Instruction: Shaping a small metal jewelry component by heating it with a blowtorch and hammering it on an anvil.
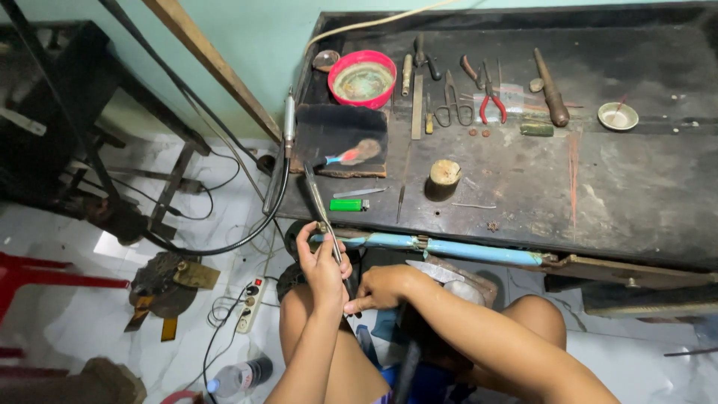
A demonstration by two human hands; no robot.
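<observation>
My left hand grips a long thin metal torch nozzle that slants up over the front edge of the dark workbench. My right hand is closed near the lower end of the same tool, fingers pinched at its base close to my left wrist. Both hands are above my bare knees, just below the bench's blue front rail. A black hose loops from the bench's left side towards the tool.
On the bench lie a green lighter, a small wooden stump, a dark block, a red bowl, pliers, scissors, files and a small white dish. A power strip and a bottle are on the tiled floor.
</observation>
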